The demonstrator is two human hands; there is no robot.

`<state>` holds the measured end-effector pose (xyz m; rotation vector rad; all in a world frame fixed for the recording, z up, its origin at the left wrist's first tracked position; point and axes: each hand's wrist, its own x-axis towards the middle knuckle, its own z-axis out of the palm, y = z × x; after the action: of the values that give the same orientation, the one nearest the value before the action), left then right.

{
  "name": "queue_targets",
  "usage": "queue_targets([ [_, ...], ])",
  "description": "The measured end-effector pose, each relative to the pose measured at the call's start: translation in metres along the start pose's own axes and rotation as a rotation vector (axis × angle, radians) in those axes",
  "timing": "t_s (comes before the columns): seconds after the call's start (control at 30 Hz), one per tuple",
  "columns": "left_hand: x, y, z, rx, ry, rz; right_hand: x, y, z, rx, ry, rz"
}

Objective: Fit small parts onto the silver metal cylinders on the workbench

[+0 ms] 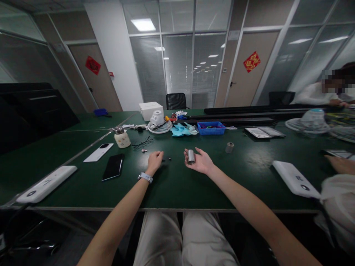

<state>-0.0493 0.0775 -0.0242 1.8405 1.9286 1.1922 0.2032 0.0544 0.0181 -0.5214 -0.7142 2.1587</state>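
A silver metal cylinder (pixel 191 156) lies in my right hand (pixel 203 162), which is turned palm up with the fingers curled around its far side. My left hand (pixel 155 161) rests low over the green table with its fingers closed, and whatever they hold is hidden. Just right of those fingers a small dark piece (pixel 170 159) lies on the tabletop. A second metal cylinder (pixel 229 147), similar in size, stands on the table to the right of my right hand.
Left of my hands are a black phone (pixel 113 167), a white phone (pixel 98 152), a jar-shaped bottle (pixel 122 138) and eyeglasses (pixel 142 143). Farther back sit a white fan (pixel 157 122) and a blue tray (pixel 211 128). A white power strip-like device (pixel 295 179) lies right, near a co-worker's sleeve (pixel 337 199).
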Motion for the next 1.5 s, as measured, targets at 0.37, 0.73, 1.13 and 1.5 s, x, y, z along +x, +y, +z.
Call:
queue_targets([
  [0.37,-0.002,0.007,-0.003,-0.061,0.011,-0.024,0.003,-0.006,-0.007,-0.079,0.021,-0.030],
  [0.73,-0.001,0.004,-0.001,0.045,-0.033,0.075,0.006,-0.037,-0.013,0.017,0.312,-0.233],
  [1.13,0.000,0.000,0.003,0.101,-0.046,0.070,-0.028,-0.141,-0.134,-0.578,1.101,-1.365],
  [1.5,-0.002,0.003,0.001,0.074,-0.071,0.040,-0.036,-0.123,-0.189,-0.677,1.361,-1.016],
])
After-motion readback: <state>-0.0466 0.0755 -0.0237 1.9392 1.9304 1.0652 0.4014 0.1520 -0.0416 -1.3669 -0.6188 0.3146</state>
